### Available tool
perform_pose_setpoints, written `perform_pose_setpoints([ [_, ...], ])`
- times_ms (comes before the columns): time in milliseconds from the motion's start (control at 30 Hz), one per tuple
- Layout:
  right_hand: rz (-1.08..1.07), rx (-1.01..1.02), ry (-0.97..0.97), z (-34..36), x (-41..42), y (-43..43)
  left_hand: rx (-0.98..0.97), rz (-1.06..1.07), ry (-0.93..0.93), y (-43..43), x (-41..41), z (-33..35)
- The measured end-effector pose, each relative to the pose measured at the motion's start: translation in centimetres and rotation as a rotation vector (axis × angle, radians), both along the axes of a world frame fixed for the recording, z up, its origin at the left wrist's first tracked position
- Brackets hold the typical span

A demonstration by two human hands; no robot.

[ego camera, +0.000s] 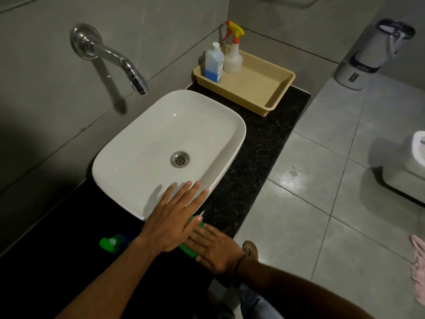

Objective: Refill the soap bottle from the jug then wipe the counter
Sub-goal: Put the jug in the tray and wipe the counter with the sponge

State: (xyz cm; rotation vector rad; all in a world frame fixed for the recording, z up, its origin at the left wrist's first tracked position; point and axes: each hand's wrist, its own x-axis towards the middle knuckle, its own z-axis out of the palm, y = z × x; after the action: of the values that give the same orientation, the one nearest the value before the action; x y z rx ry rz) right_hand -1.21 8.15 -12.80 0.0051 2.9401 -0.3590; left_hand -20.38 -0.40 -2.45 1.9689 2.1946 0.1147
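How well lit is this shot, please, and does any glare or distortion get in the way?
Head view: dim overall, with the near counter almost black; a glare patch on the floor tiles; wide-angle bending of the wall lines; the tap casts a soft shadow.

A bathroom — a white basin (167, 143) sits on a dark speckled desk (255, 146), a chrome wall spout (110, 56) above it, grey tiles behind, and a toilet (414, 162) well right of the basin.
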Motion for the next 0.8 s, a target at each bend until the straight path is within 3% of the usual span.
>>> perform_pose_setpoints([
  [133, -0.023, 0.025, -0.044, 1.2, -0.3, 4.1, 0.016, -0.020, -0.023, -0.3, -0.7, -0.3],
  [267, -0.154, 0.006, -0.043, 1.0, -1.9, 1.1, -0.017, -0.036, -0.134, 0.1, -1.2, -0.6],
  [400, -0.004, 0.084, -0.002, -0.4, -1.1, -4.9, -0.083, -0.046, -0.226, 0.6, -1.9, -0.3],
  [567, 0.182, 0.059, -0.035, 0.2, 1.1, -0.9, -0.069, -0.057, -0.232, 0.7, -2.8, -0.6],
  [733, -0.053, 0.022, -0.055, 0.7, -2.1, -2.9, -0.069, -0.053, -0.249, 0.8, -2.9, -0.8],
  [800, -0.046, 0.025, -0.032, 0.5, -2.7, -5.9, -0.072, -0.046, -0.265, 0.8, -2.9, -0.7],
])
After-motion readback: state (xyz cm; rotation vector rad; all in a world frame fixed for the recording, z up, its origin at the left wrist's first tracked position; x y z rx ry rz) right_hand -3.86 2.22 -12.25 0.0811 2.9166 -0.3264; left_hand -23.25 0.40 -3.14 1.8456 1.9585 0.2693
